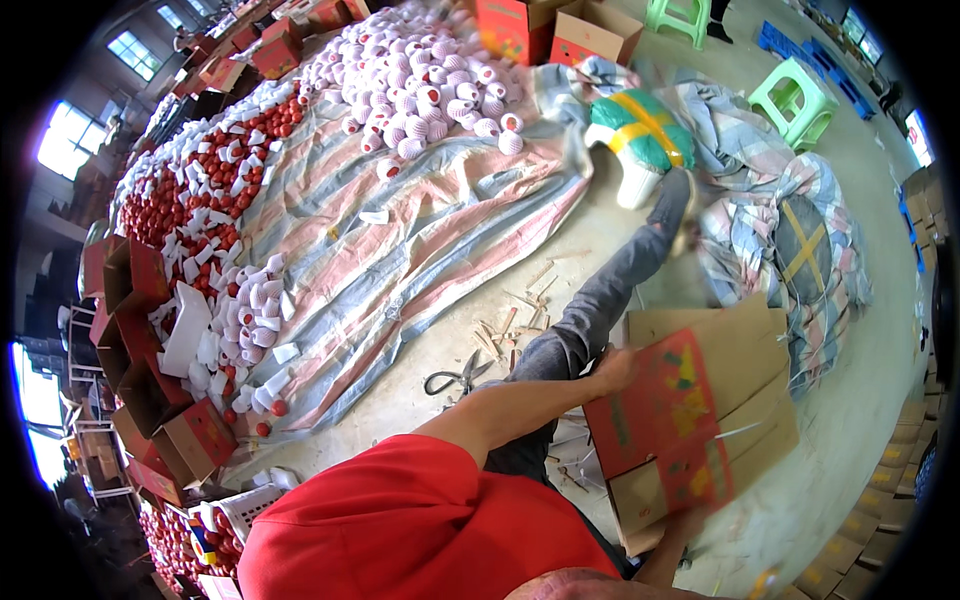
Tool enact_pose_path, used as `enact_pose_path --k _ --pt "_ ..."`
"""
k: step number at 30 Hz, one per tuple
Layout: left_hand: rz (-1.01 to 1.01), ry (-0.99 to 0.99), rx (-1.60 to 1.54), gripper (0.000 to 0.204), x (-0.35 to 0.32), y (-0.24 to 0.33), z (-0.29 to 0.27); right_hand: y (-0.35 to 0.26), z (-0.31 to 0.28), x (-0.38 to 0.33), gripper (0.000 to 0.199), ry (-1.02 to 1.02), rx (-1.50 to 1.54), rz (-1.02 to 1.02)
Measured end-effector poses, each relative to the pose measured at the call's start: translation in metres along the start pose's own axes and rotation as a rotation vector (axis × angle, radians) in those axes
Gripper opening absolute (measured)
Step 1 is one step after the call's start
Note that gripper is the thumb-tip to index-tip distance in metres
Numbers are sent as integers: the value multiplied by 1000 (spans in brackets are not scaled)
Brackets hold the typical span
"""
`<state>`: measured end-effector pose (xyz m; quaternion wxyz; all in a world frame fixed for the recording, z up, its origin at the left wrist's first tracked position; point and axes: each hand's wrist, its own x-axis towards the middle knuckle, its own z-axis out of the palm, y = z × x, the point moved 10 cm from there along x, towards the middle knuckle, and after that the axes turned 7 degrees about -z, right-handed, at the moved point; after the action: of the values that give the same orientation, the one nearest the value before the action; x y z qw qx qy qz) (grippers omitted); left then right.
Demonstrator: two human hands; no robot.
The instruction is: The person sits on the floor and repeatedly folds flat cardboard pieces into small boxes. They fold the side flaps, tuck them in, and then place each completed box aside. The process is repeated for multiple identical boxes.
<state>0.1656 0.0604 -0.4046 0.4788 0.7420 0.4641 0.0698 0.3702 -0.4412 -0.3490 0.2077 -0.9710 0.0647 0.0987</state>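
A flattened cardboard carton [700, 400] with a red printed face is held tilted in front of me, its brown flaps open toward the right. My left hand [612, 368] grips its upper left edge, with the arm reaching out of a red sleeve. At the carton's lower edge is my right hand [688, 520], mostly hidden behind the cardboard and holding it from below. My leg in grey trousers [590, 310] stretches out across the concrete floor, past the carton.
Scissors [455, 378] lie on the floor by wood splinters. A striped tarp [420, 230] carries red fruit [200, 170] and white foam sleeves [430, 80]. Red cartons [170, 420] line its left side. A green-wrapped bundle [640, 130] and green stools [795, 100] stand beyond.
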Motion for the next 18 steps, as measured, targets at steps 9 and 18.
enact_pose_path --k 9,18 --pt "233 244 6 41 23 56 -181 -135 75 65 65 154 90 -443" --pt "432 86 -157 29 -74 123 -117 -10 -58 -60 71 438 758 119"
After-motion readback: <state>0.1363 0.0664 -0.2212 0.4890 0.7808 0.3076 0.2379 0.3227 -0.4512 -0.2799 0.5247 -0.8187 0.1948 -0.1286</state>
